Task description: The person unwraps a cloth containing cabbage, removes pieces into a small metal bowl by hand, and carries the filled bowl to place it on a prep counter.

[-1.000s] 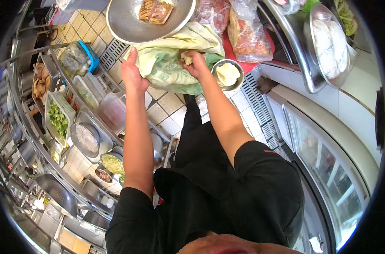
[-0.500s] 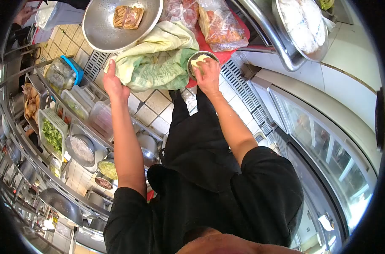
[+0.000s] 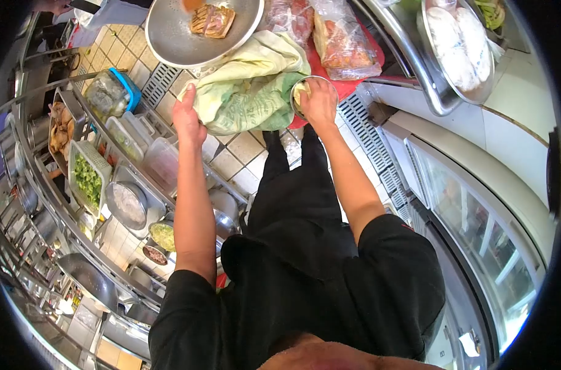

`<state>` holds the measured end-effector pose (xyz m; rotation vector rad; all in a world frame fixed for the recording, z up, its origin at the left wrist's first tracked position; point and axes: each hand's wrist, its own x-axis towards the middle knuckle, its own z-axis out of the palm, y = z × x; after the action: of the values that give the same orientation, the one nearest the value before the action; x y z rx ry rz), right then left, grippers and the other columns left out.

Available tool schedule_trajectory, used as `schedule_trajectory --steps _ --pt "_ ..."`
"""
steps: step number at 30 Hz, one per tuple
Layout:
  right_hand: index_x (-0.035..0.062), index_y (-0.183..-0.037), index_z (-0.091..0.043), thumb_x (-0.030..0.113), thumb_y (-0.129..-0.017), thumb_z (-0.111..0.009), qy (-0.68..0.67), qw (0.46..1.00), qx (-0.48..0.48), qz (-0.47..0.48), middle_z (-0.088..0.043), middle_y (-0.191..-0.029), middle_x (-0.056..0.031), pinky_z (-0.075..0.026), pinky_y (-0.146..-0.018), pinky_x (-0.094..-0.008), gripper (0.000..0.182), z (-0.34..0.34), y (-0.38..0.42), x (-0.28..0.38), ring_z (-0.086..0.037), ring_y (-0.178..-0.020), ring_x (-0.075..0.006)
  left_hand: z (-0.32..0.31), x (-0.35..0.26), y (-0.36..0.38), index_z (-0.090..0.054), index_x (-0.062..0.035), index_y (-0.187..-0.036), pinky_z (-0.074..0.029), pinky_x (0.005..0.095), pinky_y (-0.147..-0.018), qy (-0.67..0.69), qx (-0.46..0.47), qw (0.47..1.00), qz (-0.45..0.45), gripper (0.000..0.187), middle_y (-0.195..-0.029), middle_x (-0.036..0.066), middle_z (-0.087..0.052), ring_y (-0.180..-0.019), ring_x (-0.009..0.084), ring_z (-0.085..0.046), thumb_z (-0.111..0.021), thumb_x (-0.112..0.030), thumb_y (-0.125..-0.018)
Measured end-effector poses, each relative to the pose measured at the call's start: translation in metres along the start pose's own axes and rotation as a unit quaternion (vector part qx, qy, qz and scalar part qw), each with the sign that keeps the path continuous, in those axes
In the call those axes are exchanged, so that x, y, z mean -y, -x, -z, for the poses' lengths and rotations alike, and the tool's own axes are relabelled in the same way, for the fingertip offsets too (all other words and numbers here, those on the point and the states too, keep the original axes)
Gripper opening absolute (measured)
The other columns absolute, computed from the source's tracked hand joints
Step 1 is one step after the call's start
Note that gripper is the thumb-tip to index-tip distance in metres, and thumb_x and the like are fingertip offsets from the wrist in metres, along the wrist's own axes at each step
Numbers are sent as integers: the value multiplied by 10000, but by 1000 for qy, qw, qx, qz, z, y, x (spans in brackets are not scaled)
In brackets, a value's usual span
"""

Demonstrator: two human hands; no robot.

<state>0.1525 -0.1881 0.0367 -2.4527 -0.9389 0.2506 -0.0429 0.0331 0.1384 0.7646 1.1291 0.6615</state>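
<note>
My left hand [image 3: 190,120] grips the left edge of a pale yellow and green printed bag [image 3: 249,102], thumb uppermost. The bag lies crumpled, and its material is hard to tell. At its right end is a small round metal bowl [image 3: 294,106] with pale yellow food [image 3: 302,92] in it. My right hand [image 3: 321,103] reaches over the rim, its fingers bent into the food; the fingertips are partly hidden. Just beyond the bag sits a wide metal bowl [image 3: 169,46] holding a browned, scored block of food [image 3: 212,22]. A blurred orange-brown shape [image 3: 193,5] shows above it.
Plastic-wrapped meat [image 3: 345,46] lies on a red surface [image 3: 369,58] at the back. A metal pan [image 3: 483,92] with white wrapped packs stands at right, above a glass-fronted fridge [image 3: 471,228]. On the left, a rack carries a basket of chopped greens [image 3: 86,179] and several tubs.
The view has shifted, so the bag, bowls and hands appear farther right. The orange-brown shape has appeared over the wide bowl. My right hand's fingers are still in the small bowl.
</note>
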Motion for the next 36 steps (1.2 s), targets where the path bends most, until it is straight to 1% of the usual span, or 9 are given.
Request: schedule_trajectory --steps 4,8,15,18,21,23,26,28,36 --pt "49 -1045 -675 171 -804 -625 -221 974 48 -5 -645 -1040 -192 -472 -903 -434 275 -29 -15 58 -599 -1003 -363 -4 2 3 -584 19 -1134 -554 354 -777 11 -8 1000 -10 275 -1054 121 -665 -893 227 -670 -589 -188 -953" --pt "50 -1087 -665 159 -856 -536 -123 956 258 -65 -645 -1081 -225 -496 -883 -416 287 -120 -46 98 -603 -1068 -348 -4 2 4 -584 15 -1132 -552 354 -779 7 -2 1000 -21 276 -1051 121 -665 -899 227 -670 -585 -196 -955" --pt "41 -1149 -634 193 -856 -572 2 974 222 34 -635 -1187 -166 -500 -919 -402 336 -198 -53 72 -611 -1081 -336 -3 5 3 -584 19 -1136 -557 364 -785 0 -7 1000 -30 292 -1052 135 -665 -901 240 -673 -574 -213 -960" --pt "44 -1107 -659 183 -788 -606 -121 984 134 -3 -653 -1103 -201 -497 -882 -403 352 -160 -50 72 -626 -1037 -337 2 3 1 -574 24 -1151 -562 370 -786 12 -18 999 -26 305 -1070 141 -661 -907 247 -674 -576 -214 -959" --pt "44 -981 -691 152 -741 -647 -244 932 257 -77 -660 -1052 -186 -497 -856 -393 267 -75 -43 75 -629 -993 -345 5 2 2 -558 31 -1173 -563 376 -794 17 -15 1000 -18 323 -1082 151 -656 -919 252 -672 -583 -208 -956" --pt "52 -903 -707 116 -709 -644 -311 942 118 -48 -655 -1021 -195 -493 -839 -410 214 -48 -17 53 -620 -929 -370 1 2 5 -549 34 -1184 -562 380 -803 15 -15 1000 -17 333 -1087 156 -654 -926 254 -672 -588 -203 -953" --pt "45 -937 -697 82 -730 -626 -163 986 -15 -37 -632 -998 -166 -483 -876 -427 223 -1 13 20 -592 -968 -362 0 4 9 -543 37 -1188 -562 384 -810 22 -7 1000 -10 339 -1092 157 -651 -944 257 -669 -594 -198 -950" --pt "21 -1034 -674 73 -719 -647 -81 995 9 -66 -610 -1052 -195 -503 -847 -410 321 21 27 1 -607 -944 -371 -5 2 16 -552 33 -1183 -559 379 -816 26 -2 1000 -5 330 -1110 148 -647 -963 254 -664 -598 -194 -948" --pt "31 -870 -721 145 -771 -680 -65 997 39 -35 -644 -901 -147 -513 -813 -390 156 -8 36 -52 -638 -892 -310 -18 5 25 -571 26 -1155 -559 363 -796 20 1 1000 -6 302 -1088 134 -659 -927 242 -673 -606 -185 -942"
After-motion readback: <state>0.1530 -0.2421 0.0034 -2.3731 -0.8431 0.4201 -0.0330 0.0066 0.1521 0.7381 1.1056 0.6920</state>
